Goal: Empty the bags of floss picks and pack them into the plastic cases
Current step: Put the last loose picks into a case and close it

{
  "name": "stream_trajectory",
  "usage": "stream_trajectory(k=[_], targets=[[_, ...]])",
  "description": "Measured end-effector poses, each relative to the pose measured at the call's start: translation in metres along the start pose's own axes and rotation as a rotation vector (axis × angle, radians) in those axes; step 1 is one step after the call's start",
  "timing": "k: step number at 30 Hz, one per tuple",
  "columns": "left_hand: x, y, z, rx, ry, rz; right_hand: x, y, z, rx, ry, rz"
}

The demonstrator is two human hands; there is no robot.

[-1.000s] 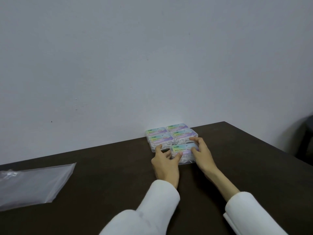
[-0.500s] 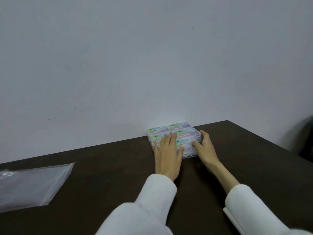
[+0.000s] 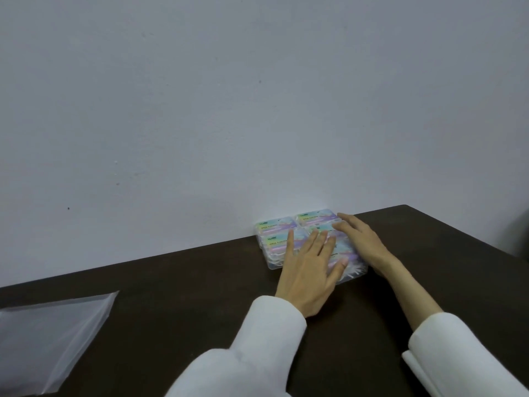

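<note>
Several clear plastic cases of floss picks (image 3: 276,236), with pastel labels on their lids, stand packed together against the wall at the back of the dark table (image 3: 186,293). My left hand (image 3: 310,267) lies flat on top of the near cases, fingers spread. My right hand (image 3: 359,239) rests flat against the right side and top of the group. Neither hand grips a case. The near right case is mostly hidden under my fingers.
An empty clear plastic bag (image 3: 48,336) lies flat at the table's left front. A plain white wall rises straight behind the cases. The table's right corner (image 3: 406,207) ends near a dark object (image 3: 522,239) at the right edge.
The case held in both hands a second ago now sits in line with the others. Both hands have opened and slid forward over the group.
</note>
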State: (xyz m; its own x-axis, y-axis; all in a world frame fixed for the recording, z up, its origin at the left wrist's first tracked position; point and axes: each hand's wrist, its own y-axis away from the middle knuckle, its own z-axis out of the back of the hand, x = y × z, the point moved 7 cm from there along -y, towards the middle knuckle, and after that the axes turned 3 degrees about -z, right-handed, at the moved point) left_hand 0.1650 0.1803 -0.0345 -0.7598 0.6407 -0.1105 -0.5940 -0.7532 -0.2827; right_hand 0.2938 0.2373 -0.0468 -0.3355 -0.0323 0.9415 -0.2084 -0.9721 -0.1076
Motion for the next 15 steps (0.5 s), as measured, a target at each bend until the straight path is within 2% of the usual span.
stream_trajectory(k=[6, 15], targets=[[0.004, -0.003, -0.005, 0.076, 0.132, 0.011, 0.007, -0.013, -0.009, 0.071, 0.467, 0.012], [0.024, 0.012, -0.003, 0.091, 0.115, 0.039, 0.02, 0.003, -0.038, 0.086, 0.711, 0.006]])
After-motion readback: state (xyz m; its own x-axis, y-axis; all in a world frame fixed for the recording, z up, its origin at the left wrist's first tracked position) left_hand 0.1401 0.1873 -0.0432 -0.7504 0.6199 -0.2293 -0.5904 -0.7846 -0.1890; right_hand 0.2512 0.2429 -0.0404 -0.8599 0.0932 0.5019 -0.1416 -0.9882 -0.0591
